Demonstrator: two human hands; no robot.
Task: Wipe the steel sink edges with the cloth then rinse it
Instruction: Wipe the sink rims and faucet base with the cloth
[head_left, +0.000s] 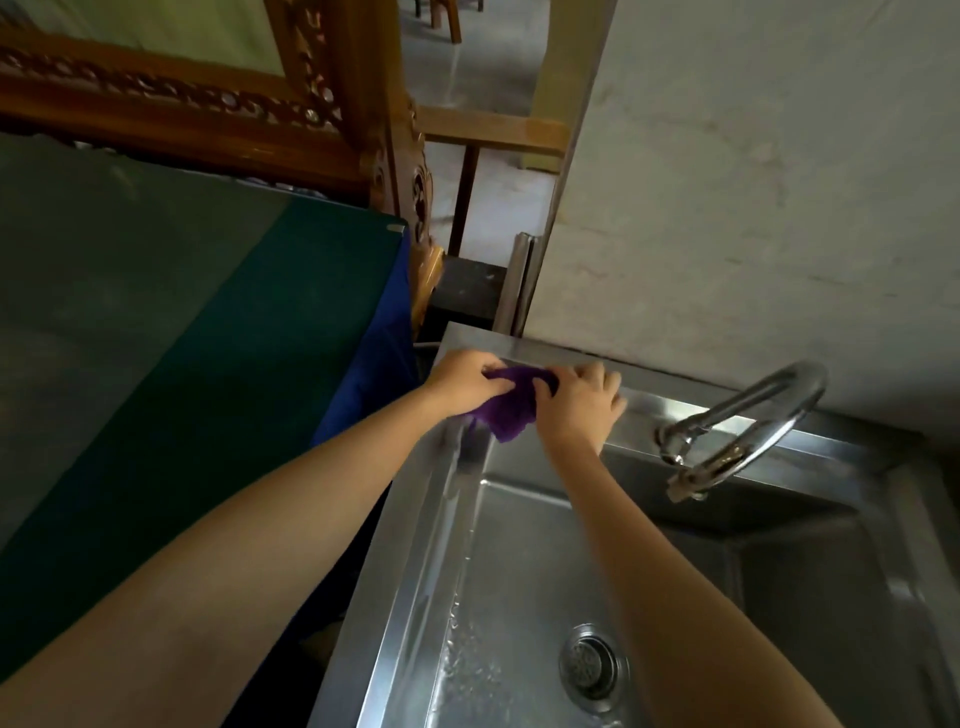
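Note:
A purple cloth (506, 408) is bunched at the far left corner of the steel sink (395, 587). My left hand (465, 382) grips the cloth's left end, and my right hand (582, 402) grips its right end, both over the sink's rim. Part of the cloth hangs down over the basin edge. The curved steel tap (748, 421) stands to the right of my hands, its spout over the basin. Water streaks run down the basin's left wall toward the round drain (589, 667).
A table with a dark green top and blue cloth (171, 332) stands close on the left of the sink. A pale wall (753, 182) rises right behind the sink. Carved wooden furniture (332, 104) stands beyond the table.

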